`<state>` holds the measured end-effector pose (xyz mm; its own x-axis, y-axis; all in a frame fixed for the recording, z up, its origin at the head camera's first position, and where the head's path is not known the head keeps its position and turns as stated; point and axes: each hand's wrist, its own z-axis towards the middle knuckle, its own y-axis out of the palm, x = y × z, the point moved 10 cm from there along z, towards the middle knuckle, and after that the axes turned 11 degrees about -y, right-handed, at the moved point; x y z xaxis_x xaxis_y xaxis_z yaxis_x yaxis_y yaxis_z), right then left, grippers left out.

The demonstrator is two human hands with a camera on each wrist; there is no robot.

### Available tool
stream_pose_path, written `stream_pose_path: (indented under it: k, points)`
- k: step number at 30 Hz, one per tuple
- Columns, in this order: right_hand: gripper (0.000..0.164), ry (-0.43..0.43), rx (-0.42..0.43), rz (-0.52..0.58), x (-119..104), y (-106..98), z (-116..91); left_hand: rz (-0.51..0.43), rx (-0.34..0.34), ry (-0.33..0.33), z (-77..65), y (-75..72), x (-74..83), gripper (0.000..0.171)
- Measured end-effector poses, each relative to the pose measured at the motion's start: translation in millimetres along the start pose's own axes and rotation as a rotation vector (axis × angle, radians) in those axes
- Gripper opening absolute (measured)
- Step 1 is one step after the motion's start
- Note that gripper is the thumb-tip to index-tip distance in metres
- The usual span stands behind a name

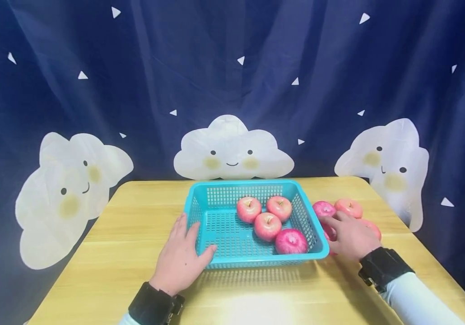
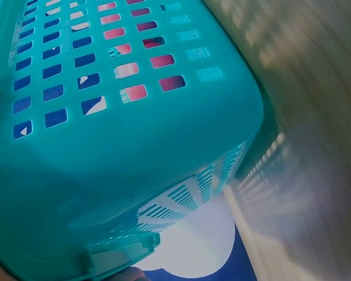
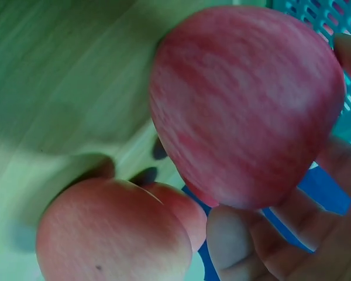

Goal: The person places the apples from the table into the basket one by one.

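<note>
My left hand (image 1: 181,257) lies at the near left corner of a turquoise plastic basket (image 1: 257,258), its fingers spread along the left side and the thumb over the front rim. Inside the basket's right half are three pink apples, among them a front apple (image 1: 267,226), and one magenta red onion (image 1: 291,241). To the right of the basket, my right hand (image 1: 352,237) grips another red onion (image 3: 245,105); thumb and fingers curve around it in the right wrist view. A further red onion (image 1: 323,208) sits just beyond the fingers.
Behind my right hand is an apple (image 1: 348,208), and another apple (image 1: 372,229) is partly covered by it. The wooden table (image 1: 135,225) ends at a dark blue curtain (image 1: 216,67) printed with clouds. The basket's right wall stands close beside my right hand.
</note>
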<state>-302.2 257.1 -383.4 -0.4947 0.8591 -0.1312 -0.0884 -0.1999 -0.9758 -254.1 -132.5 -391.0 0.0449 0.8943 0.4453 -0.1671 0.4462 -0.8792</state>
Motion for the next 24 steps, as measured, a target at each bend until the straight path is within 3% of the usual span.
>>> stream_pose_path:
  k: [8,24]
  points:
    - [0.075,0.026,-0.007,0.033,1,3,-2,-0.008,0.032,0.013,0.7,-4.3,2.0,0.077]
    - [0.075,0.018,-0.044,0.057,0,7,-16,-0.008,0.004,-0.008,-2.5,1.0,1.3,0.081]
